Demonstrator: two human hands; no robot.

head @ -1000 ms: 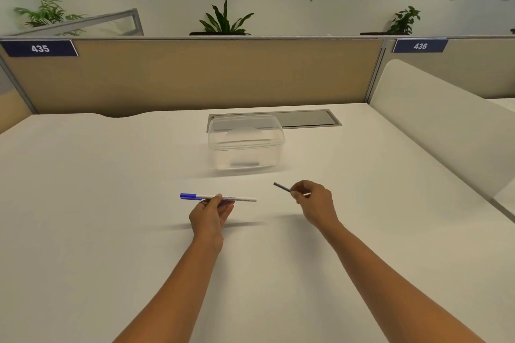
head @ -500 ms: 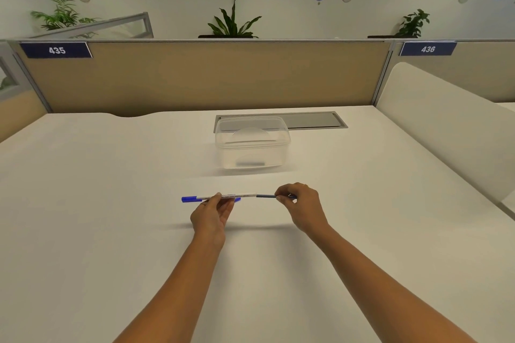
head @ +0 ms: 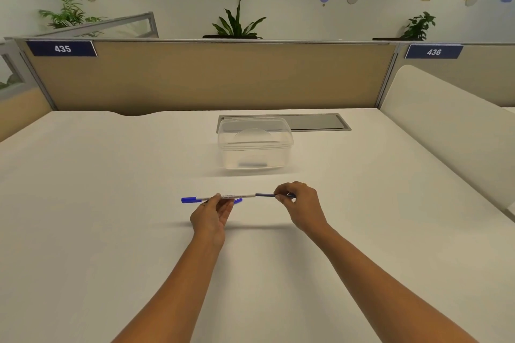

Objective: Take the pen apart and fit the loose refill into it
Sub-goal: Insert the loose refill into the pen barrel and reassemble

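My left hand (head: pixel 212 214) pinches a white pen barrel (head: pixel 239 196) with a blue end (head: pixel 189 199), held level above the white desk (head: pixel 111 231). A small blue piece (head: pixel 238 201) pokes out from under my left fingers. My right hand (head: pixel 301 205) grips a thin dark refill (head: pixel 264 195); its left end meets the open right end of the barrel. How far the refill sits inside I cannot tell.
A clear plastic box with a lid (head: pixel 255 143) stands on the desk just beyond my hands. Behind it lies a grey cable hatch (head: pixel 315 122). A beige partition (head: pixel 209 78) closes the back, and a white curved divider (head: pixel 446 125) rises on the right.
My right hand moved the refill left, from apart and angled, into line with the barrel's open end. The left hand kept the barrel nearly still.
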